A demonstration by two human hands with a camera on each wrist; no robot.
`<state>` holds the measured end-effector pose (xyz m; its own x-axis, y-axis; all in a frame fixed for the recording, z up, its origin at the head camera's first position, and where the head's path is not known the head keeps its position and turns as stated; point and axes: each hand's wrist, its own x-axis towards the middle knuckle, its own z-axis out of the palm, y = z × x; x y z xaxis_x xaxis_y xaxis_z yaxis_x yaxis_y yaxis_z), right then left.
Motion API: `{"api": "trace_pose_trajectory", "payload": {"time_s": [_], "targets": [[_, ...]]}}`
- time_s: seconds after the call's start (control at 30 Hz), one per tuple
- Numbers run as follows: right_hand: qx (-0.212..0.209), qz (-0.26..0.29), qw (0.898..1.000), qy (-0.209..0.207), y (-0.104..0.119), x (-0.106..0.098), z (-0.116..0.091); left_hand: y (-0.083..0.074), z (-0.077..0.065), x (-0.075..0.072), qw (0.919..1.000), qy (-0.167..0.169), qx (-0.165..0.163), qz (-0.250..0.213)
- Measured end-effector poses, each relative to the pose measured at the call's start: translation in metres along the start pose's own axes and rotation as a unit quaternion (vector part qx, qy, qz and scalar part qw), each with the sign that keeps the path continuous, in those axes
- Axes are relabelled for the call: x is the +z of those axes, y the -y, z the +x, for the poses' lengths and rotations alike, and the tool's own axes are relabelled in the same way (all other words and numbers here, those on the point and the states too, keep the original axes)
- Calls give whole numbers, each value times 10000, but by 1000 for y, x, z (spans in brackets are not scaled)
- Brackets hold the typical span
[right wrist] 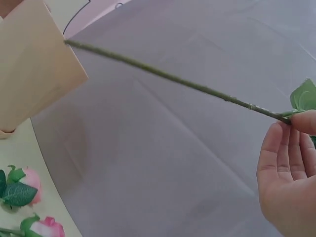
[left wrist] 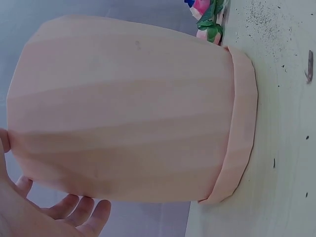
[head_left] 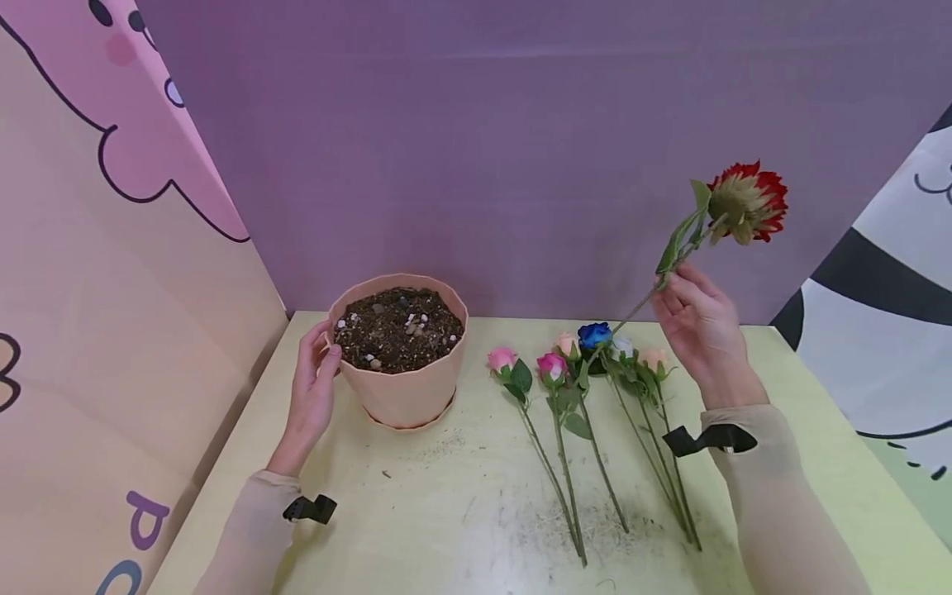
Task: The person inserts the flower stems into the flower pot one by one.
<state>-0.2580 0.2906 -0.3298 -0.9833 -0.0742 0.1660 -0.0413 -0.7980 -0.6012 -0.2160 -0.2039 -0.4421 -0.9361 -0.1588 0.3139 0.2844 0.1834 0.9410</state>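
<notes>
My left hand (head_left: 312, 392) rests against the left side of a pink flowerpot (head_left: 402, 392) filled with dark soil (head_left: 397, 330). In the left wrist view its thumb and relaxed fingers (left wrist: 98, 215) touch the pot wall (left wrist: 128, 98). On the right, raised above the table, my right hand (head_left: 702, 335) pinches the stem of a red artificial flower (head_left: 766, 198) just below its leaves. The bloom tilts up and away to the right. From the right wrist view, the bare stem (right wrist: 173, 78) slants toward the pot (right wrist: 39, 64), its end overlapping the pot's edge in the picture.
Several artificial roses lie on the pale table (head_left: 416, 521) right of the pot, among them a pink rose (head_left: 502, 359) and a blue rose (head_left: 593, 335). Soil crumbs are scattered near the stems. A purple backdrop (head_left: 476, 149) stands behind, with printed panels at both sides.
</notes>
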Motion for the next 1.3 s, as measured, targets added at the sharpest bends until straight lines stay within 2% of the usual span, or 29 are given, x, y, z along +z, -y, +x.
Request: {"api": "trace_pose_trajectory", "payload": {"time_s": [0.13,0.33,0.47,0.6,0.8,0.93,1.07,1.2,1.3], "targets": [[34,-184,9998,85,-7,13,5,1,0,0,10000,-34,34,-19],[-200,-765,9960,409,-23,31,12,2,1,-1,10000,2,12,-64],[-474,-1316,9880,651,-35,43,16,2,1,-1,9999,34,26,-123],[-651,-1620,9817,761,-47,57,21,2,1,-1,9999,34,42,-94],[-636,-1905,9766,764,-61,76,23,1,0,-1,10000,58,-62,-29],[-603,-2242,9695,783,-73,88,23,2,0,-1,9999,110,-112,-47],[-666,-2552,9617,742,-86,104,25,2,0,-1,9998,122,-99,-96],[-693,-2963,9497,737,-101,120,29,3,0,-2,9998,113,-105,-102],[-789,-3483,9301,864,-113,131,32,3,1,-2,9998,125,-147,-101]]}}
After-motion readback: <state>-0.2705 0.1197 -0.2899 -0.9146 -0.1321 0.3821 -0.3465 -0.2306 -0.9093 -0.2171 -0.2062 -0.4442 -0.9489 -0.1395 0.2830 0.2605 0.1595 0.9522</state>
